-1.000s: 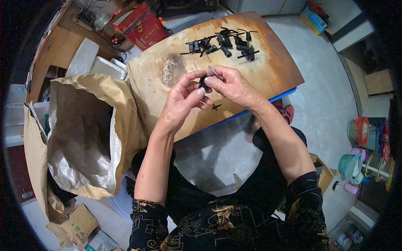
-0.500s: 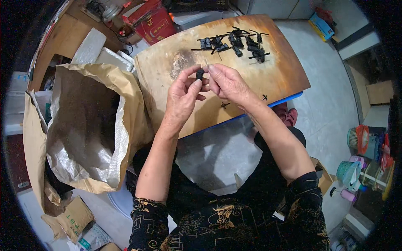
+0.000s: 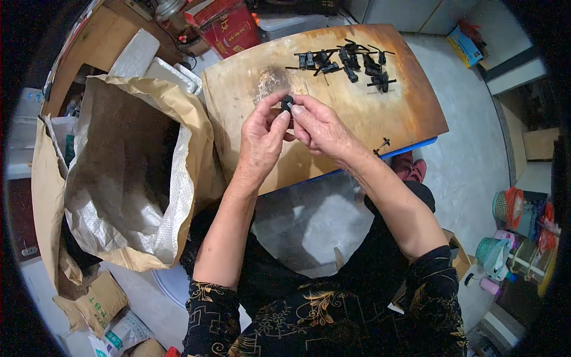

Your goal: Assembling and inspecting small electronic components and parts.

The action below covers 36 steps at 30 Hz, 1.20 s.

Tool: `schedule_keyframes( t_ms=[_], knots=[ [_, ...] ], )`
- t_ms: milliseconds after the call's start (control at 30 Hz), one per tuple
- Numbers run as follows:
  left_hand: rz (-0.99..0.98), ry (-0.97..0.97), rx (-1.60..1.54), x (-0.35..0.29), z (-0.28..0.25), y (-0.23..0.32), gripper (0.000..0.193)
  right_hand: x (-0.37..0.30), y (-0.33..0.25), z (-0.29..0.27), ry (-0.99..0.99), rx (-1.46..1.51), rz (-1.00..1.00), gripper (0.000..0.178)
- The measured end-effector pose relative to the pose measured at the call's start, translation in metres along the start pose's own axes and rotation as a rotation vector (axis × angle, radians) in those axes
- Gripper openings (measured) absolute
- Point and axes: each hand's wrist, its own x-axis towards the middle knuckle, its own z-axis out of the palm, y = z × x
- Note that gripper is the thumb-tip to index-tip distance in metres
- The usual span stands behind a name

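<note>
Above the near left part of a worn wooden board (image 3: 244, 89), both my hands meet at a small black plastic part (image 3: 287, 103). My left hand (image 3: 262, 134) pinches it between thumb and fingers. My right hand (image 3: 321, 125) is closed against its right side, thumb and forefinger touching it; whether a smaller piece sits in that pinch I cannot tell. Several black plastic parts with thin rods (image 3: 351, 62) lie in a loose heap at the board's far side. Close to the near right edge are small black pieces (image 3: 380, 147).
A large open paper sack with silvery lining (image 3: 202, 128) stands against the board's left side. White foam blocks (image 3: 135, 52) and a red box (image 3: 232, 30) are behind it. Baskets and bags (image 3: 496, 250) stand at the far right on the grey floor (image 3: 458, 149).
My right hand has come lower and closer to my left, its fingertips now on the black part. The view has shifted slightly, so the board sits a little further right.
</note>
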Motion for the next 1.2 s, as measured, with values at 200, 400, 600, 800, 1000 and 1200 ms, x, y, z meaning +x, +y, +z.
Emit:
schedule_keyframes(
  t_ms=[200,400,600,800,1000,1200],
  knots=[
    [0.025,0.029,0.059,-0.001,-0.001,-0.003,0.031,0.003,0.005,0.006,0.011,0.033,-0.037,0.033],
    [-0.002,0.042,-0.059,0.004,0.008,-0.006,0.030,0.005,0.008,0.001,0.038,0.052,0.002,0.028],
    [-0.028,0.025,-0.081,0.011,0.016,-0.008,0.030,0.002,0.001,-0.006,0.072,0.043,-0.030,0.027],
    [0.003,0.043,-0.024,0.012,0.024,-0.012,0.029,-0.001,0.006,-0.013,0.080,0.008,-0.048,0.027],
    [0.195,0.097,0.236,0.008,0.030,-0.019,0.027,-0.004,0.006,-0.013,0.112,0.072,0.035,0.027],
    [0.194,0.075,0.345,0.000,0.023,-0.021,0.027,-0.004,0.006,-0.016,0.016,-0.039,0.051,0.026]
  ],
)
